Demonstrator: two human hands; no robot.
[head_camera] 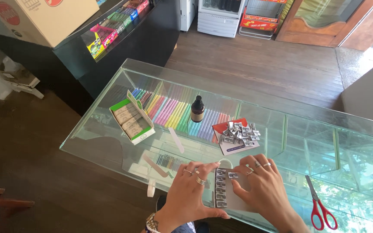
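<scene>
You are in a small shop: beyond your hands (221, 190), the glass counter (307, 142) displays rows of coloured pens (173, 113), a dark shelf (113, 30) holds packaged goods, and a fridge (220, 15) stands farther off.

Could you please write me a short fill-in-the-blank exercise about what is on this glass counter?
1. The scissors lying at the right have ____ handles.
2. The small dark bottle stands ____ on the glass counter.
3. Both the left hand and right hand rest on a card holding a row of small metal ____.

Missing words: red; upright; sharpeners
</scene>
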